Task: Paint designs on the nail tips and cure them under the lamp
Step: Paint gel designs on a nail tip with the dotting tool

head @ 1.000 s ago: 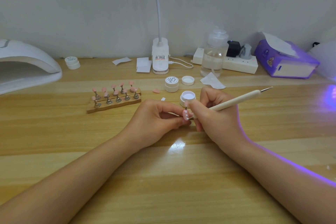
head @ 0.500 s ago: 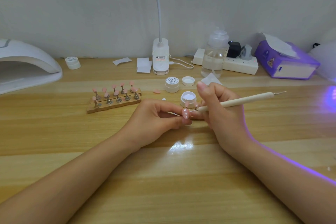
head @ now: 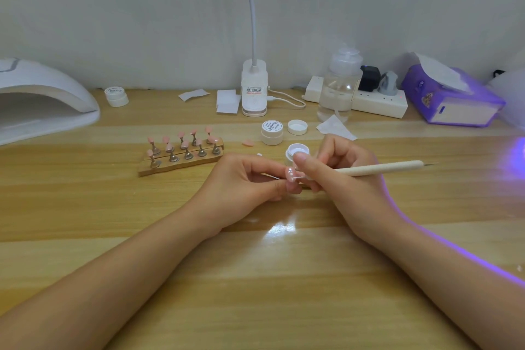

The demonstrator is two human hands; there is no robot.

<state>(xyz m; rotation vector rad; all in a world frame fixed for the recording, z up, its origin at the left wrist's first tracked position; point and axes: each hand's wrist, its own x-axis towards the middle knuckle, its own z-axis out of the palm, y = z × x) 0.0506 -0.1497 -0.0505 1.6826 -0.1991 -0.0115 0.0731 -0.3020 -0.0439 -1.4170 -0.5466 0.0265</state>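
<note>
Head view: left hand (head: 244, 179) pinches a small glossy pink nail tip (head: 289, 173) between thumb and fingertips, just in front of the open white round gel pot (head: 297, 152). Right hand (head: 338, 176) grips a slim cream matte dotting pen (head: 377, 167) pencil-style, fingers curled tight round the shaft, its fine working end at the tip's surface (contact looks likely, too small to confirm).

Step in hand, my read: laying white detail on that tip. To do it well: keep both wrists planted on the pale glossy wooden tabletop (head: 255, 278), move only the fingertips, light pressure, short strokes. The tip is curved, slick plastic, so gel will likely slide if overloaded; small loads from the pot.

Other pieces:
- wooden bar stand (head: 181, 162) with metal pegs carrying more pink tips, left of the hands
- one loose pink tip (head: 247, 143) flat on the table beyond the left hand
- closed white squat jar (head: 272, 132) and a loose white lid (head: 297, 126) behind the open pot
- smooth white domed curing lamp (head: 42, 102), far left, well apart from the hands (curing not yet started on this tip)
</note>
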